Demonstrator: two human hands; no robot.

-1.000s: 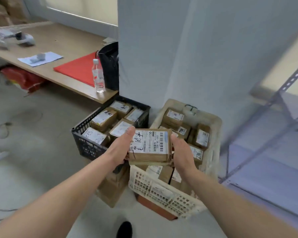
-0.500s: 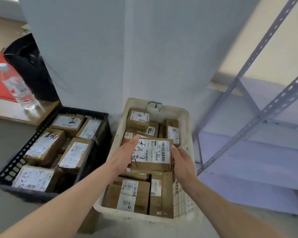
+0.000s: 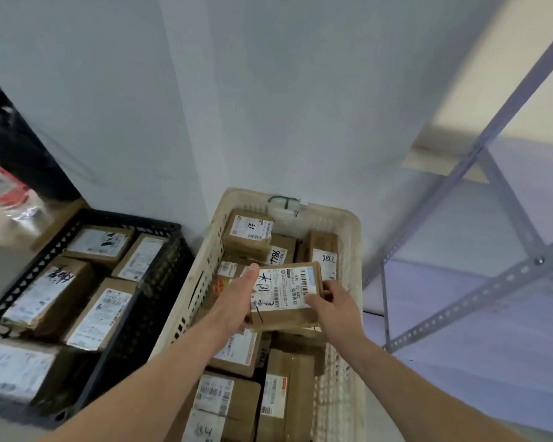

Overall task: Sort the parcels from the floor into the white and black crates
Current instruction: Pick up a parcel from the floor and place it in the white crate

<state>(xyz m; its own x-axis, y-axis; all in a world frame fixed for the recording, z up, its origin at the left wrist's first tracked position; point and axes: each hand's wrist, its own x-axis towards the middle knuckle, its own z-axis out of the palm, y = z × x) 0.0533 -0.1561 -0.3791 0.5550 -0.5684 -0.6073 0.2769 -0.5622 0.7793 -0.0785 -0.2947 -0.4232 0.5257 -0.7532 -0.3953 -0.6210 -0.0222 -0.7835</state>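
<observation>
Being held over the white crate (image 3: 205, 269), a labelled parcel (image 3: 288, 301) is clasped between the left hand (image 3: 237, 301) and right hand (image 3: 336, 311), each grip curled round one edge.

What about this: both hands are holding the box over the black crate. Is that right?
Not quite. The head view shows the left hand and right hand holding the box over the white crate, not the black crate beside it.

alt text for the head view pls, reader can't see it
A left hand and a right hand hold a labelled cardboard parcel over a white crate full of parcels. A black crate, likewise loaded, sits to its left by a pale wall; a metal shelf frame is on the right.
</observation>
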